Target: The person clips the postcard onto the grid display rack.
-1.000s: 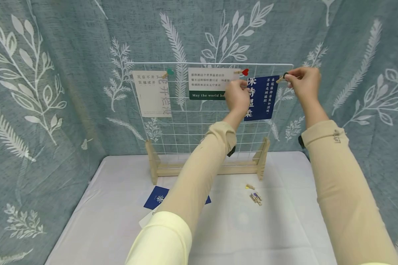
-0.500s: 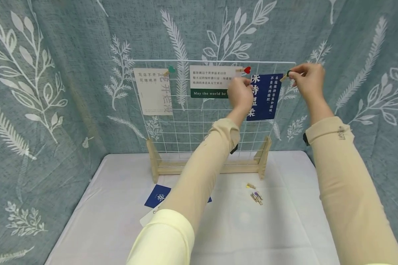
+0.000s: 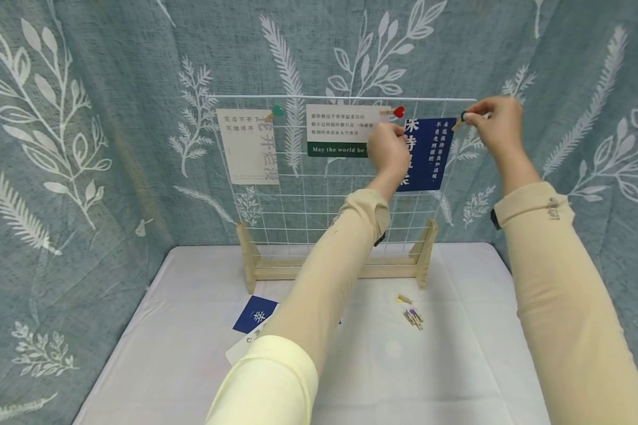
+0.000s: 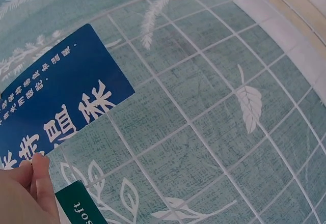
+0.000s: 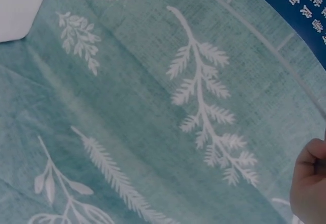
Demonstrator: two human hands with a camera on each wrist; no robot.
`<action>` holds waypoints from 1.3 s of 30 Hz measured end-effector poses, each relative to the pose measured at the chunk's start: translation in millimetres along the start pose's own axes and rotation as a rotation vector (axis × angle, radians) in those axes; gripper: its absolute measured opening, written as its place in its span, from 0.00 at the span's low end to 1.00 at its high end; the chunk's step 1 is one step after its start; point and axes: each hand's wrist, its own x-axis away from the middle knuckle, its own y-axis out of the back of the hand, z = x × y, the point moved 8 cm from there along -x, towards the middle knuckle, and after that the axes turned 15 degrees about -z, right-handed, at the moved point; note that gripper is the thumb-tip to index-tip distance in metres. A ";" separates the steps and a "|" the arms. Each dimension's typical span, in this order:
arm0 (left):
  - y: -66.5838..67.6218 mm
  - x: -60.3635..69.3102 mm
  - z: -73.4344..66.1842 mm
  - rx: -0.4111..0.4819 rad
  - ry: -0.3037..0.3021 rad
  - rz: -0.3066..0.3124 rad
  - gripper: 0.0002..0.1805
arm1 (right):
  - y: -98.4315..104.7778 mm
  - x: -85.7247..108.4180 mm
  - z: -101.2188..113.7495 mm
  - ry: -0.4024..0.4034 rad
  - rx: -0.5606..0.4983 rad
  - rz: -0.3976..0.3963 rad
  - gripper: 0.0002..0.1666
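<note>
A blue card [image 3: 430,156] with white characters hangs against the white wire grid [image 3: 308,203], at its upper right. My left hand [image 3: 389,152] pinches the card's left edge between thumb and finger, which the left wrist view shows at the lower left. With thumb and fingertips my right hand [image 3: 500,127] pinches a small wooden clothespin [image 3: 458,124] with a dark end. Its tip meets the card's upper right corner; whether it grips the wire as well I cannot tell. In the right wrist view only part of the right hand [image 5: 310,183] shows, at the edge.
A white-and-green card [image 3: 340,127] with a red heart clothespin [image 3: 399,111] and a cream card [image 3: 248,147] with a green one hang on the grid. Wooden feet [image 3: 423,254] hold it up. Several clothespins [image 3: 413,319] and a blue card [image 3: 255,314] lie on the white table.
The whole view has shifted slightly. Both hands keep their hold on the card and the clothespin, and the right hand has tilted the clothespin a little at the card's corner.
</note>
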 end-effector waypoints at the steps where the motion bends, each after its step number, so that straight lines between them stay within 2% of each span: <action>1: 0.2 0.2 -0.2 -0.007 0.000 0.000 0.07 | -1.5 0.1 0.6 0.000 0.025 0.020 0.18; 4: 1.4 0.6 -0.7 -0.028 -0.009 -0.011 0.08 | -6.2 0.1 1.8 -0.003 0.058 0.059 0.19; 7: 2.3 2.5 -0.8 -0.035 -0.009 -0.013 0.09 | -7.4 1.3 1.9 0.002 0.050 0.047 0.18; 15: 3.0 6.8 1.5 -0.003 -0.022 -0.036 0.10 | -2.5 5.7 -3.9 -0.038 -0.113 -0.055 0.15; 20: 2.8 6.4 3.9 0.005 -0.035 -0.059 0.09 | -2.5 6.8 -6.0 -0.053 -0.211 -0.076 0.14; 24: 1.8 7.3 5.5 0.007 -0.035 -0.055 0.09 | -0.7 6.6 -7.1 -0.078 -0.251 -0.078 0.13; 27: 0.2 9.4 5.6 0.007 -0.015 -0.044 0.09 | 0.4 5.6 -5.6 -0.077 -0.202 -0.054 0.14; 31: -3.0 12.4 2.6 0.020 -0.003 -0.025 0.10 | 0.9 3.9 1.9 0.013 -0.083 -0.031 0.16; 35: -6.8 14.9 0.4 0.037 -0.007 -0.009 0.10 | 3.8 2.5 8.0 0.102 -0.009 -0.044 0.13; 37: -7.3 15.9 1.4 0.049 -0.002 -0.004 0.10 | 2.1 2.4 9.6 0.117 0.019 -0.017 0.13; 39: -7.8 16.3 2.6 0.062 0.002 0.001 0.10 | -2.8 2.1 11.0 0.129 0.062 0.043 0.14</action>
